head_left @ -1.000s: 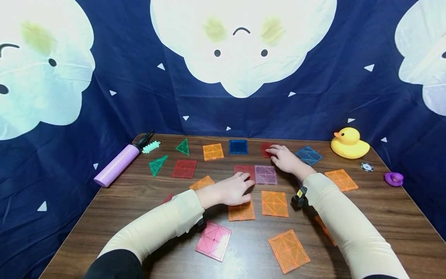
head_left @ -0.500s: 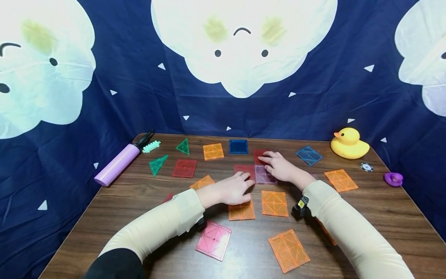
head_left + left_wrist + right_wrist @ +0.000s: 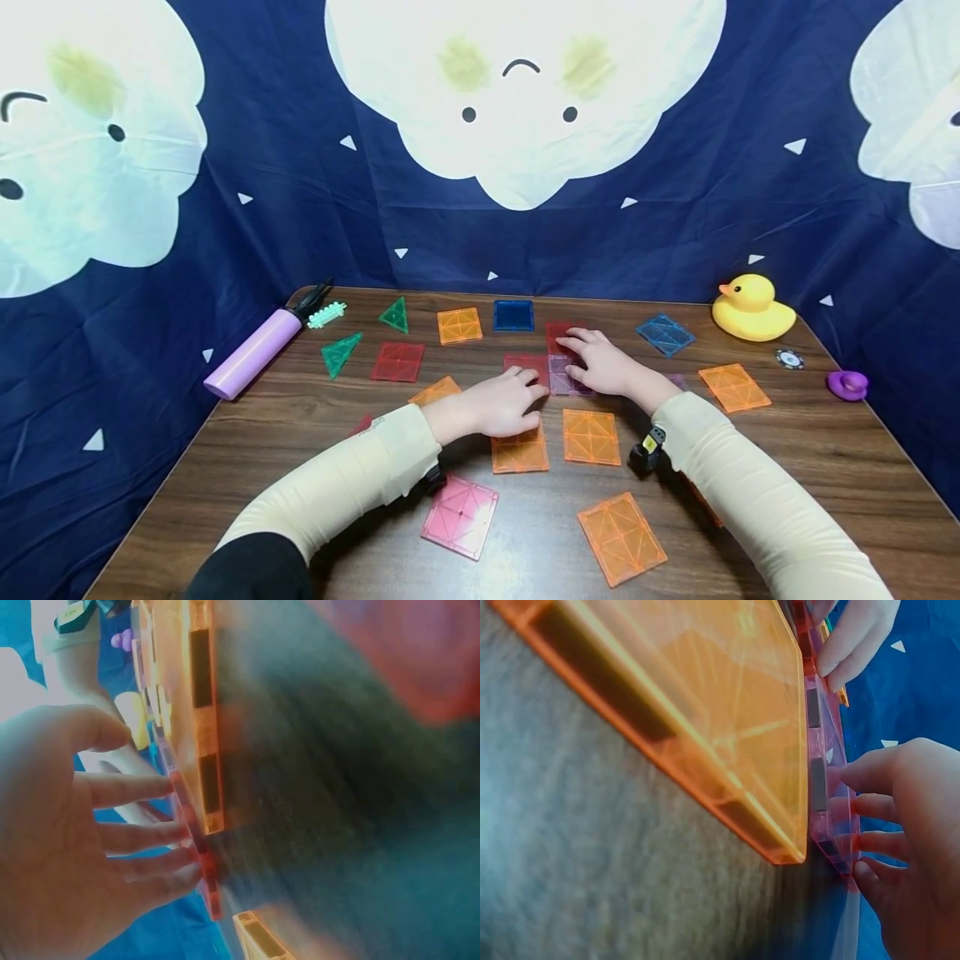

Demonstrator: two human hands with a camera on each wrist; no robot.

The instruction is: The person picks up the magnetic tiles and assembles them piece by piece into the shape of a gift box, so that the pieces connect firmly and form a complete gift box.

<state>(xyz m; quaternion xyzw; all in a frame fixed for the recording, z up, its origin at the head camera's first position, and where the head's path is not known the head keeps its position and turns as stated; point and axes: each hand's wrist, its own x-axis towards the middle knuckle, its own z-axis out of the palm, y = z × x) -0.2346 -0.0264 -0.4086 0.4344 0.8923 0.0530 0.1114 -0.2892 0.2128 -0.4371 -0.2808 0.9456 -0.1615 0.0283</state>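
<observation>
Translucent square tiles lie flat on the wooden table. My left hand [image 3: 501, 404] rests its extended fingertips on a red tile [image 3: 208, 881] and partly covers an orange tile [image 3: 519, 457] in the head view. My right hand [image 3: 606, 364] is spread over a purple tile [image 3: 558, 379], fingertips on it and on a second red tile [image 3: 557, 335] just beyond. The purple tile sits against the first red tile's right edge; the second red tile meets the purple one's far edge. Part of the purple tile is hidden by my right hand.
Around these are an orange tile [image 3: 591, 437], a pink tile [image 3: 461, 517], blue tiles [image 3: 513, 316] and green triangles [image 3: 341, 355]. A lilac cylinder [image 3: 253, 354] lies at the left edge; a yellow duck [image 3: 752, 310] and a purple toy [image 3: 848, 385] stand right.
My right hand has slid the far red tile left and toward me, up to the purple tile, and its thumb has come over the purple tile. My left hand has stayed in place.
</observation>
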